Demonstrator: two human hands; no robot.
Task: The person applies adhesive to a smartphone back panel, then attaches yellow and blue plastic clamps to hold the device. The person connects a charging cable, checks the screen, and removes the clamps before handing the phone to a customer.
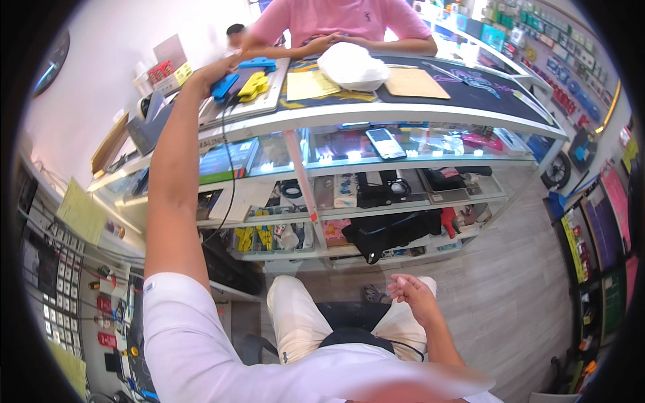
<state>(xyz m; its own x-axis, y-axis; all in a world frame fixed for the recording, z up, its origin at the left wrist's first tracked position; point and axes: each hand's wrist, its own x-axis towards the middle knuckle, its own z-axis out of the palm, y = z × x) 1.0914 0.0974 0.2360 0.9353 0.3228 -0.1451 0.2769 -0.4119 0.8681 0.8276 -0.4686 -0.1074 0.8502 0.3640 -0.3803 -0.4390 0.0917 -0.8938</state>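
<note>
My left arm stretches up to the counter, and my left hand (212, 75) is at its far left end, beside the blue clamps. Its fingertips are small and partly hidden, so I cannot tell whether they grip anything. One blue clamp (224, 86) lies closest to the hand, with another blue clamp (258, 63) behind it and a yellow clamp (254, 86) to the right. These lie on a flat, pale silver device (274, 91). From beside them a black cable (232, 154) hangs down the counter front. Over my right thigh, my right hand (415, 297) is raised, fingers loosely bent and apart, holding nothing.
Across the counter (403, 113) a person in a pink shirt (339, 23) rests their forearms. On it lie a crumpled white bundle (353, 66), a yellow pad (312, 85) and a tan sheet (416, 83). Glass shelves below hold a phone (385, 144) and accessories. Display racks (601, 248) stand right.
</note>
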